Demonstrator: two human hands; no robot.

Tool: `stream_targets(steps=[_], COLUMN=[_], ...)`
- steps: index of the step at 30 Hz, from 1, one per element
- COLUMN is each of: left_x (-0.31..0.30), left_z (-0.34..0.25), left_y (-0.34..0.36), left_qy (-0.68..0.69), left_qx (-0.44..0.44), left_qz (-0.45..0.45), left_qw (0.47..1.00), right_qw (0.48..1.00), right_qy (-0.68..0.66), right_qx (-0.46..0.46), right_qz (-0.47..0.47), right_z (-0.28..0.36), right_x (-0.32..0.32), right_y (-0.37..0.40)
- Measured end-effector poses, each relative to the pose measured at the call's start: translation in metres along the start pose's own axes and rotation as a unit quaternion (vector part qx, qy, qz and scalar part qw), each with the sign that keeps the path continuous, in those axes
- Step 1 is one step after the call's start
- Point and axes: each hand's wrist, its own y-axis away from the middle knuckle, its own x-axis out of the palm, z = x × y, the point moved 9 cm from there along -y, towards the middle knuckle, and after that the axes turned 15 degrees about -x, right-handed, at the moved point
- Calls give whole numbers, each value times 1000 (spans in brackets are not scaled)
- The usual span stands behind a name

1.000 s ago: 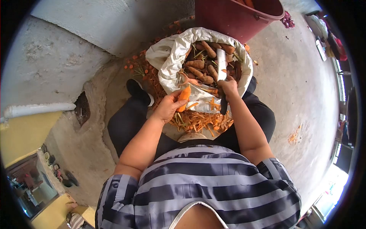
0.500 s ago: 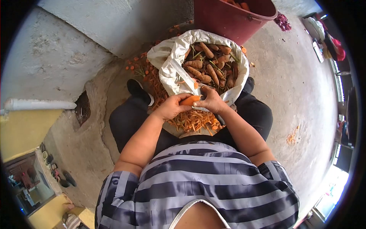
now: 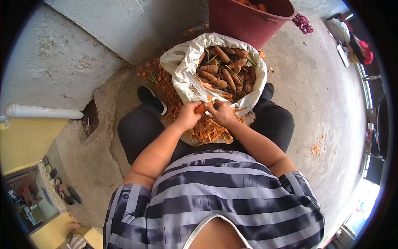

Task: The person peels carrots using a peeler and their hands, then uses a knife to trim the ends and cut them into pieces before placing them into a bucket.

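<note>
My left hand (image 3: 189, 115) is closed round an orange carrot (image 3: 201, 108) at the near rim of a white sack. The fingers of my right hand (image 3: 223, 113) are closed at the carrot's other end; whatever else they grip is too small and hidden to make out. The white sack (image 3: 185, 62) stands open between my feet, with many unpeeled brown-orange carrots (image 3: 229, 79) inside. Orange peelings (image 3: 209, 130) lie in a heap on the floor below my hands.
Behind the sack stands a red bucket (image 3: 253, 25) with carrots in it. Cut carrot ends (image 3: 148, 69) and peelings lie left of the sack. A white pipe (image 3: 45, 112) runs along the left wall. Shoes (image 3: 62, 191) are at the lower left.
Both hands have moved slightly up and left with the carrot, and less of the carrot shows. My right hand has turned, its back now facing up more.
</note>
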Motion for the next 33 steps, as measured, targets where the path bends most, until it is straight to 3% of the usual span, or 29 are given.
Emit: stream_targets(steps=[3, 4, 5, 7, 10, 12, 14, 18, 21, 24, 27, 33], left_x=[5, 5, 3, -11, -23, -23, -9, 14, 29, 26, 24, 25], left_z=[21, 28, 35, 41, 69, 68, 64, 43, 46, 43, 38, 40], left_y=[-6, -6, -7, -7, -20, -17, -14, 0, -5, -3, -3, -6], left_qy=[-78, -107, -135, -61, 134, 324, 515, 611, 607, 604, 576, 586], left_qx=[-20, -16, -14, -58, -133, -185, -221, -263, -253, -260, -237, -236], left_qz=[-54, -79, -104, -107, -96, -55, 11, 99, 154, 130, 165, 92], left_qw=[995, 991, 985, 991, 977, 926, 828, 740, 738, 742, 764, 770], right_qw=[999, 1000, 999, 995, 1000, 999, 995, 985, 982, 982, 983, 980], right_qy=[-5, 12, -13, -64, -27, 12, 56, 120, 126, 126, 122, 139], right_qx=[40, 1, 19, 53, -9, -23, -74, -115, -128, -131, -128, -144], right_qz=[20, 18, 28, 47, -4, -29, -37, -43, -54, -53, -40, -17], right_z=[-11, -10, -21, -27, -12, 7, 23, 55, 62, 66, 74, 79], right_x=[16, 23, 28, 31, 0, -23, -27, -28, -27, -28, -31, -25], right_y=[3, 3, 4, 6, -2, -3, -1, 8, 11, 10, 13, 12])
